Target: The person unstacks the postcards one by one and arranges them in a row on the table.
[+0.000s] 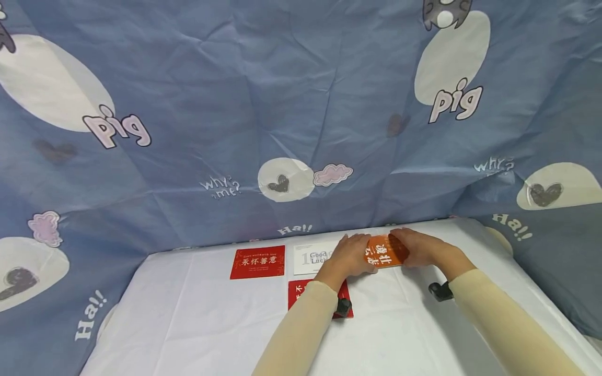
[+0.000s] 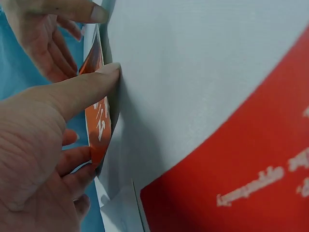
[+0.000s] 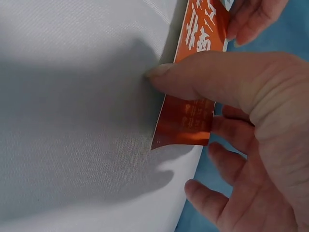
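An orange card (image 1: 382, 253) with white Chinese characters is held between both hands over the far part of the white table. My left hand (image 1: 349, 257) grips its left part, thumb on the near edge and fingers at the far edge. At the right end, my right hand (image 1: 417, 247) pinches it the same way. The right wrist view shows the card (image 3: 188, 121) slightly bowed, its near edge close over the cloth. A white card (image 1: 304, 257) reading "Good Luck" lies partly behind the left hand. Below it, a red card (image 1: 295, 293) is partly covered by the left forearm.
Another red card (image 1: 257, 262) with Chinese writing lies left of the white one. White cloth (image 1: 197, 313) covers the table. A blue patterned curtain (image 1: 211, 130) rises behind the far edge and hangs along both sides.
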`<state>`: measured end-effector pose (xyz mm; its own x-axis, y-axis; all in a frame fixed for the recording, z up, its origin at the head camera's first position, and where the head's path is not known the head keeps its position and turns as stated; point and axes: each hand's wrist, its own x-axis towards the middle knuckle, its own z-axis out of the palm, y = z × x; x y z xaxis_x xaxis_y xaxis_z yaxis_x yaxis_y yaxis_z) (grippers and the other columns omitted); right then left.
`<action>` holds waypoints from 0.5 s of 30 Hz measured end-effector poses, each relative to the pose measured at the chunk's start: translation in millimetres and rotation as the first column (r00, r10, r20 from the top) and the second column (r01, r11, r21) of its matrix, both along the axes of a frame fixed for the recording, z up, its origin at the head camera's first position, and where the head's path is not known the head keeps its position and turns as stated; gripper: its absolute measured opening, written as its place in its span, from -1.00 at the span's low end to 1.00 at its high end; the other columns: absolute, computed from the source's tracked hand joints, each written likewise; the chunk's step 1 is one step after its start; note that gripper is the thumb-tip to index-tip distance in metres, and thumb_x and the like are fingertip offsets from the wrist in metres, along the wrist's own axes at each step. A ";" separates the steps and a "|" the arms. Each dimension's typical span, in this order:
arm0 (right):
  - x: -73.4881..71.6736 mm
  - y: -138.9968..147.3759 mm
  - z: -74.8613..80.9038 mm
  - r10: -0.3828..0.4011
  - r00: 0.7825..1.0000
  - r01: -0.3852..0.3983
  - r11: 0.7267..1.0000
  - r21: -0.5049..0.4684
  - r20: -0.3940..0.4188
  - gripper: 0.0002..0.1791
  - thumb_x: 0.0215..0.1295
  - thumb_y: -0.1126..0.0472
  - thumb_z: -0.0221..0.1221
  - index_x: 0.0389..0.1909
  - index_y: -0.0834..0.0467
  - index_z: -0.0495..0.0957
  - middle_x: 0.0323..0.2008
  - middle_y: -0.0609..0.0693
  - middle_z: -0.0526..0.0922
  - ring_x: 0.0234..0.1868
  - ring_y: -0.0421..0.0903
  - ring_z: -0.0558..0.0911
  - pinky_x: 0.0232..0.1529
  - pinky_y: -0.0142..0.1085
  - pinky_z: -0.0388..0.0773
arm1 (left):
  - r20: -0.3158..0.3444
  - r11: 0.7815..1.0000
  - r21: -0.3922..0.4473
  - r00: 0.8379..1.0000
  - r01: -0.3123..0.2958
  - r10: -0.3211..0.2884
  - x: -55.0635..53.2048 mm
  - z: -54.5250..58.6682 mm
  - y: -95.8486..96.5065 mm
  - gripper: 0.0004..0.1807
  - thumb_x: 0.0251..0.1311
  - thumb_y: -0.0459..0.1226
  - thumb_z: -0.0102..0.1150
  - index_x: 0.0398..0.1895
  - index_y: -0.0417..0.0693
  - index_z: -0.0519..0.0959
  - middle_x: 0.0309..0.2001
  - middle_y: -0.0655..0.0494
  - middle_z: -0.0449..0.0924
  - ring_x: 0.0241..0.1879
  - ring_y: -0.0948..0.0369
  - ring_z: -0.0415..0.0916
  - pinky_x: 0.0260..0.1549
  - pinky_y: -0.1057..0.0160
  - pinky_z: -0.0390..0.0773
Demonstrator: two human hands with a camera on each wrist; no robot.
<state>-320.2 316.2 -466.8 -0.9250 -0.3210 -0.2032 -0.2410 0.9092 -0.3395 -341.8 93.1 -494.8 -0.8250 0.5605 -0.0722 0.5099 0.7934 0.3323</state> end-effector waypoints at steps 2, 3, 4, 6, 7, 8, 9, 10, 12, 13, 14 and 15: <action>0.6 -1.2 -0.4 -0.010 1.000 0.010 1.000 -0.010 0.021 0.01 -0.02 0.32 0.49 0.50 0.39 0.26 0.44 0.45 0.31 0.40 0.36 0.38 0.41 0.26 0.31 | 0.010 1.000 -0.013 1.000 -0.002 0.002 -0.2 -0.9 -1.5 0.01 0.10 0.06 0.57 0.59 0.04 0.31 0.50 0.20 0.37 0.54 0.25 0.19 0.58 0.17 -0.04; 1.5 -2.0 0.1 -0.016 0.999 0.017 1.000 -0.014 0.034 0.02 -0.03 0.32 0.48 0.50 0.38 0.25 0.45 0.45 0.30 0.40 0.36 0.37 0.42 0.26 0.31 | 0.010 1.000 -0.020 1.000 -0.002 0.002 -0.4 -1.7 -2.2 0.01 0.10 0.07 0.57 0.59 0.04 0.31 0.51 0.21 0.37 0.54 0.25 0.18 0.58 0.16 -0.05; 2.0 -2.3 0.4 -0.020 0.999 0.021 1.000 -0.016 0.042 0.02 -0.04 0.33 0.48 0.50 0.39 0.25 0.45 0.46 0.30 0.41 0.37 0.37 0.42 0.26 0.30 | 0.010 1.000 -0.026 1.000 0.001 -0.001 -0.8 -2.4 -2.7 0.01 0.10 0.08 0.56 0.59 0.05 0.30 0.51 0.21 0.36 0.55 0.25 0.17 0.59 0.15 -0.05; 3.2 -3.2 0.7 -0.024 0.998 0.025 1.000 -0.012 0.052 0.02 -0.04 0.33 0.47 0.50 0.39 0.25 0.45 0.47 0.29 0.41 0.38 0.36 0.43 0.25 0.30 | 0.008 0.999 -0.040 1.000 0.009 -0.009 -1.7 -3.6 -3.5 0.02 0.12 0.11 0.54 0.61 0.06 0.28 0.54 0.20 0.33 0.57 0.24 0.12 0.59 0.14 -0.07; 3.5 -3.6 0.9 -0.023 0.998 0.023 1.000 -0.009 0.054 0.02 -0.05 0.33 0.47 0.50 0.38 0.26 0.45 0.47 0.29 0.41 0.38 0.35 0.43 0.26 0.30 | 0.004 0.999 -0.047 1.000 0.012 -0.012 -2.2 -4.0 -3.9 0.02 0.13 0.12 0.53 0.62 0.07 0.27 0.55 0.20 0.30 0.58 0.23 0.10 0.59 0.14 -0.08; 3.7 -4.2 1.0 -0.023 0.998 0.023 1.000 -0.005 0.055 0.01 -0.05 0.33 0.46 0.50 0.38 0.26 0.45 0.47 0.29 0.42 0.39 0.35 0.43 0.25 0.30 | 0.003 0.999 -0.050 1.000 0.014 -0.014 -2.4 -4.0 -4.4 0.03 0.13 0.12 0.53 0.62 0.07 0.26 0.56 0.19 0.28 0.59 0.22 0.08 0.59 0.14 -0.09; 3.9 -4.6 1.2 -0.020 0.998 0.020 1.000 -0.002 0.054 0.01 -0.05 0.33 0.46 0.50 0.38 0.26 0.45 0.47 0.29 0.42 0.39 0.35 0.42 0.26 0.30 | 0.002 0.999 -0.047 1.000 0.017 -0.017 -2.6 -3.8 -4.7 0.04 0.13 0.12 0.52 0.63 0.07 0.25 0.57 0.17 0.27 0.60 0.21 0.06 0.59 0.14 -0.10; 3.7 -4.9 0.8 -0.018 0.999 0.018 1.000 0.000 0.050 0.01 -0.05 0.34 0.46 0.50 0.38 0.26 0.45 0.48 0.29 0.43 0.40 0.34 0.42 0.26 0.30 | 0.000 0.999 -0.046 1.000 0.020 -0.020 -2.8 -3.5 -4.9 0.04 0.14 0.12 0.52 0.63 0.06 0.24 0.58 0.16 0.25 0.60 0.21 0.06 0.59 0.15 -0.10; 3.5 -5.9 0.4 -0.022 0.999 0.022 1.000 0.002 0.049 0.02 -0.04 0.34 0.45 0.51 0.36 0.25 0.45 0.47 0.29 0.44 0.39 0.34 0.42 0.26 0.30 | -0.005 0.999 -0.043 1.000 0.023 -0.023 -2.7 -2.7 -5.6 0.04 0.13 0.12 0.52 0.63 0.05 0.24 0.58 0.16 0.25 0.60 0.21 0.05 0.59 0.17 -0.10; 3.1 -5.8 -0.2 -0.021 0.999 0.020 1.000 0.002 0.045 0.02 -0.04 0.34 0.45 0.51 0.37 0.25 0.45 0.47 0.29 0.44 0.39 0.33 0.42 0.26 0.30 | -0.008 0.999 -0.044 1.000 0.023 -0.024 -2.6 -2.4 -5.6 0.04 0.14 0.12 0.52 0.63 0.05 0.24 0.58 0.16 0.25 0.60 0.21 0.05 0.59 0.18 -0.10; 2.8 -5.7 -0.9 -0.020 0.999 0.020 1.000 0.002 0.040 0.02 -0.04 0.35 0.45 0.51 0.37 0.24 0.45 0.47 0.29 0.44 0.39 0.33 0.42 0.26 0.30 | -0.013 0.999 -0.045 1.000 0.024 -0.025 -2.4 -2.2 -5.6 0.04 0.14 0.12 0.52 0.63 0.04 0.24 0.58 0.16 0.26 0.60 0.21 0.05 0.59 0.20 -0.10; 3.0 -5.8 -1.0 -0.022 0.999 0.022 1.000 0.002 0.037 0.02 -0.04 0.35 0.46 0.51 0.37 0.24 0.45 0.46 0.30 0.44 0.39 0.34 0.42 0.26 0.30 | -0.019 0.998 -0.049 0.999 0.026 -0.027 -2.3 -1.9 -5.4 0.04 0.14 0.11 0.52 0.63 0.04 0.24 0.58 0.16 0.26 0.60 0.21 0.04 0.59 0.20 -0.10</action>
<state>-317.2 310.4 -467.8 -0.9238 -0.3003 -0.2375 -0.2083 0.9147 -0.3464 -344.1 87.7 -496.8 -0.8116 0.5782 -0.0834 0.5370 0.7946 0.2834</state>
